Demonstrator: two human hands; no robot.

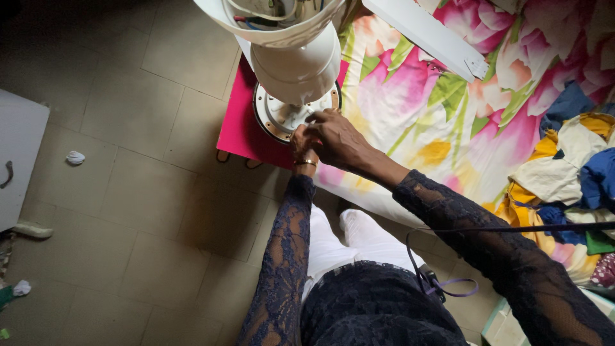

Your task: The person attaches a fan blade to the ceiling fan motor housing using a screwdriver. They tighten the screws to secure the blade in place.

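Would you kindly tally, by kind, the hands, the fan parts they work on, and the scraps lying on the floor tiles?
Hands: 2, left hand and right hand
White fan motor housing: 1
Round metal plate: 1
White fan blade: 1
Crumpled white scraps on floor: 2
Total: 7

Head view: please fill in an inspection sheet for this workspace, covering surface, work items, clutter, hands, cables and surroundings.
Surface: pink stool beside a bed with a floral sheet.
Work items: white fan motor housing on a round metal plate, resting on the stool.
Clutter: heap of coloured clothes on the bed; crumpled scraps on the tiled floor.
Hands: left hand and right hand meet at the plate's edge; what the fingers grip cannot be told.
Cables: wires inside the open housing; purple cord at the lap.
Surroundings: white blade above the bed.
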